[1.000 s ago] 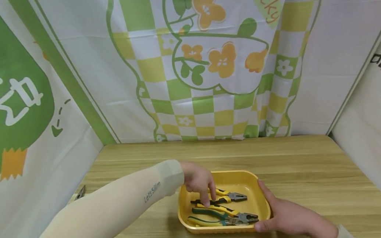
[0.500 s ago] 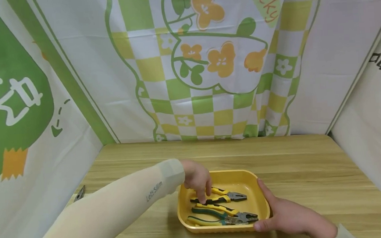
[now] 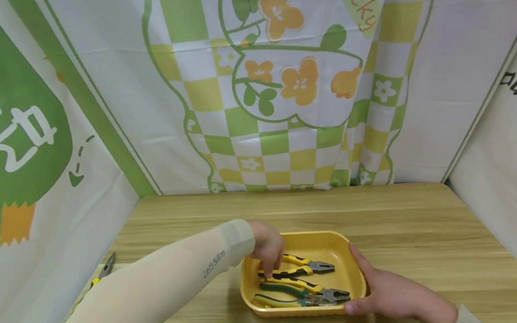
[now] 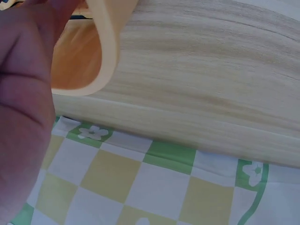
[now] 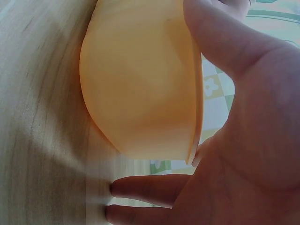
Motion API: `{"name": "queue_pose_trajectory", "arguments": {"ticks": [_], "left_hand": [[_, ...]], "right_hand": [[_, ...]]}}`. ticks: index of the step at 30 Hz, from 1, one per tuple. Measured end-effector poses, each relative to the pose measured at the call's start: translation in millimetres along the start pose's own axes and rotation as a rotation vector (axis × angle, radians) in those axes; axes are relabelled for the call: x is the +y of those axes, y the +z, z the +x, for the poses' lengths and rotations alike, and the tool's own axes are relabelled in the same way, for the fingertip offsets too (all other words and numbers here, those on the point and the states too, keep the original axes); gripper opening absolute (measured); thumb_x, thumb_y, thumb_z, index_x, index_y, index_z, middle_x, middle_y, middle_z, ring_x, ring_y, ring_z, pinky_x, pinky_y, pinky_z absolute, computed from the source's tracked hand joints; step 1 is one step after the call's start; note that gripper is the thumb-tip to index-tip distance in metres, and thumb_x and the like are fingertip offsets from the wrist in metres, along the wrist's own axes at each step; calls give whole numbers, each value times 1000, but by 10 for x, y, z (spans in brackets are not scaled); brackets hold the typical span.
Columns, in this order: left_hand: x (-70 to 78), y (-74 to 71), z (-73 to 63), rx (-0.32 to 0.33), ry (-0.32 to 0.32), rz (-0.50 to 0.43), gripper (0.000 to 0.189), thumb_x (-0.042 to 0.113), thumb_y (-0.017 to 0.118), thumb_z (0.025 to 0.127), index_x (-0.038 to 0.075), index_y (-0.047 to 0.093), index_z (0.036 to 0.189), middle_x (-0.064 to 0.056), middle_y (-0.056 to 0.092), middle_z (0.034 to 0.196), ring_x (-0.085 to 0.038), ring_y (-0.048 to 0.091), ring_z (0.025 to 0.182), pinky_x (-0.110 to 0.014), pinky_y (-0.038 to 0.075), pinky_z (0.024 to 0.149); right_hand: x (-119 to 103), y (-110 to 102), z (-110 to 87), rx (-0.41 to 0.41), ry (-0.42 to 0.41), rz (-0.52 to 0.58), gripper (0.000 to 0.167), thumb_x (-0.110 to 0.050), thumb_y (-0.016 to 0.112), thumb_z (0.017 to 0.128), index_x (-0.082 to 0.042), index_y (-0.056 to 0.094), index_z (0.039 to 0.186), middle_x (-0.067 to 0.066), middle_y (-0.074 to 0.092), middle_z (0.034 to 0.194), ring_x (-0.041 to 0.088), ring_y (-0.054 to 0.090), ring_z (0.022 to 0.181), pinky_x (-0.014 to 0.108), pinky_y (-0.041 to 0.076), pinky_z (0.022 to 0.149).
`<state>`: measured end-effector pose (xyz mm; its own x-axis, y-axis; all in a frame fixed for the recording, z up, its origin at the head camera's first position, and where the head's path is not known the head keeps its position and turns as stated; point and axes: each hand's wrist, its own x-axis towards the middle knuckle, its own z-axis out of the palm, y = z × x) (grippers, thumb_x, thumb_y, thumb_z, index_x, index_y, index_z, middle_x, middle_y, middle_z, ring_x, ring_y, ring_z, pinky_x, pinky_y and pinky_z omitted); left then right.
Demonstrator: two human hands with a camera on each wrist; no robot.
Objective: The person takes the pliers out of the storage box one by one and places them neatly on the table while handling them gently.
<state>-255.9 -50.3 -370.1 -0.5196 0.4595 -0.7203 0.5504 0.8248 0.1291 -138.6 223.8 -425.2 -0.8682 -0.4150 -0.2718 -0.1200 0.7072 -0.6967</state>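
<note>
My left hand [image 3: 268, 245] reaches into a yellow plastic tray [image 3: 336, 236], fingers pointing down at the handle ends of yellow-and-black combination pliers [image 3: 322, 267]. Its thumb is hidden, so I cannot tell whether it pinches a handle. Nearer me in the tray lie a second pair of yellow-and-black pliers [image 3: 335, 294] and green-and-yellow pliers [image 3: 283, 287], jaws to the right. My right hand [image 3: 391, 292] holds the tray's right end, its thumb on the near corner and a finger along the far side. In the right wrist view, two straight fingers [image 5: 145, 187] extend beside the tray wall.
Another pair of pliers [image 3: 107, 266], with grey pointed jaws and a bit of yellow handle, lies at the table's left, partly behind my left sleeve [image 3: 172, 282]. The wooden table [image 3: 401, 211] ends at a printed cloth backdrop [image 3: 276, 160], with cloth walls on both sides.
My left hand has drawn slightly left along the handles, its fingers closer together. More of the pliers on the table's left shows. My right hand, the tray and the pliers in it stay put.
</note>
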Motion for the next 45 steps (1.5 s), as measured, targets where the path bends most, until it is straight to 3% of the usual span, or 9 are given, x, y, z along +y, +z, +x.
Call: {"name": "queue_pose_trajectory", "arguments": {"ticks": [4, 11, 19, 30, 34, 37, 39, 42, 45], "left_hand": [[-37, -4, 53, -10, 13, 19, 27, 14, 81, 85, 19, 77, 112, 9, 70, 87, -10, 61, 88, -29, 51, 73], [-110, 11, 122, -5, 3, 48, 27, 19, 84, 83, 24, 77, 108, 15, 67, 96, -10, 59, 104, -33, 53, 83], [-19, 38, 96, 60, 52, 6, 14, 23, 85, 82, 23, 74, 91, 10, 65, 83, -10, 51, 73, -30, 48, 65], [-5, 86, 73, 92, 41, 26, 16, 15, 84, 83, 19, 73, 93, 9, 63, 84, -9, 54, 73, -27, 48, 63], [-9, 68, 70, 64, 29, 1, 14, 14, 82, 84, 18, 69, 81, 7, 58, 71, -8, 40, 55, -24, 35, 49], [-18, 33, 50, 36, 48, -21, 35, 15, 79, 87, 16, 54, 63, 4, 41, 57, -10, 25, 48, -25, 24, 46], [-27, -2, 13, 54, 64, -32, 40, 16, 79, 88, 16, 50, 60, 3, 35, 56, -10, 24, 48, -25, 23, 46], [-48, -66, -52, 96, 75, -53, 33, 16, 77, 90, 15, 59, 62, 7, 50, 53, -9, 30, 48, -24, 25, 47], [-68, -125, -120, 157, 61, -54, 15, 20, 75, 92, 16, 71, 78, 7, 67, 61, -7, 42, 51, -24, 32, 50]], "right_hand": [[1, 2, 1, 3, 8, -10, 128, -46, 80, 82, -2, -14, 156, 27, 64, 117, 24, 61, 96, 55, 47, 88], [-6, 5, -9, 1, -20, -26, 127, -46, 79, 83, -2, -15, 156, 24, 66, 113, 25, 62, 95, 53, 48, 87], [-6, -9, -55, 15, 6, -12, 128, -47, 80, 82, -2, -13, 156, 27, 63, 117, 24, 61, 95, 55, 46, 90], [-18, -4, -16, 1, -5, -23, 127, -48, 79, 82, -3, -14, 156, 28, 62, 121, 25, 61, 100, 54, 47, 90], [-6, -4, -14, 0, -12, -21, 127, -46, 80, 83, -2, -15, 156, 29, 62, 121, 26, 61, 100, 55, 47, 89], [-2, -4, -15, 4, -19, -21, 127, -45, 80, 83, -2, -16, 155, 31, 62, 119, 29, 62, 101, 57, 46, 90], [-6, -4, -21, 6, -20, -23, 127, -45, 80, 83, -1, -15, 155, 32, 61, 120, 30, 62, 103, 58, 46, 91], [-14, -4, -29, 7, -21, -27, 127, -46, 79, 83, -1, -15, 155, 30, 62, 118, 29, 62, 101, 57, 46, 91], [-17, -2, -28, 10, -27, -37, 127, -47, 79, 83, 0, -14, 156, 29, 63, 117, 28, 62, 101, 55, 47, 90]]}}
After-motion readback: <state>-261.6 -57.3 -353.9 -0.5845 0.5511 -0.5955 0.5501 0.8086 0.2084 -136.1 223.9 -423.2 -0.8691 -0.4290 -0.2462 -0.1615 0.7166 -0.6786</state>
